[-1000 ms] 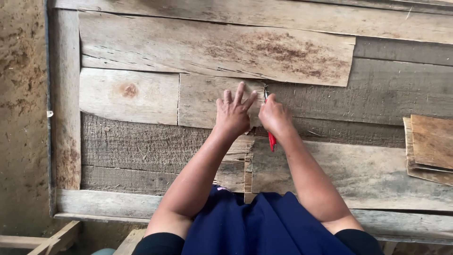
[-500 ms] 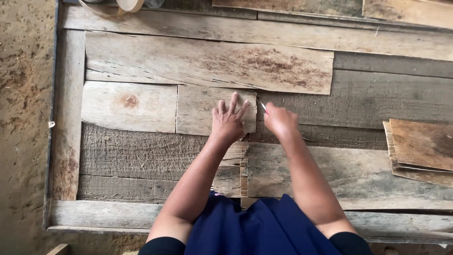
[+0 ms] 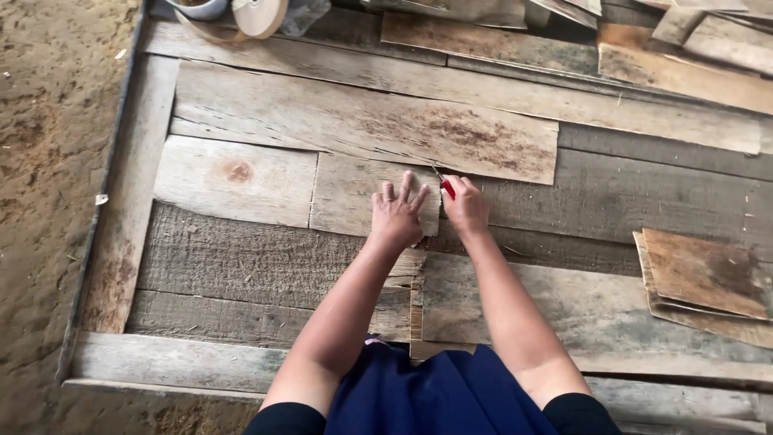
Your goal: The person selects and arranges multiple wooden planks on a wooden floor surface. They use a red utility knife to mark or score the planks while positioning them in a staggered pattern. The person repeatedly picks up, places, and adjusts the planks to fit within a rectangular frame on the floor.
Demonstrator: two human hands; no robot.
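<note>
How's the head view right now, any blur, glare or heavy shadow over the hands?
Head view: even, soft daylight, no glare; left hand, right hand and red-handled tool are sharp; only faint shadows on the veneer sheets; slight wide-angle bending at edges.

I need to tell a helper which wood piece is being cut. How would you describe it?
On the grey plank floor, find the two hands. The left hand presses flat on a small pale veneer sheet. Unlike its neighbours, a red-handled cutter runs along its right edge.

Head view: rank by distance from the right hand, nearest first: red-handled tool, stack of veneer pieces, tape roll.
1. Red-handled tool: held in the right hand.
2. Stack of veneer pieces: at right edge.
3. Tape roll: top left, clearly farthest.
</note>
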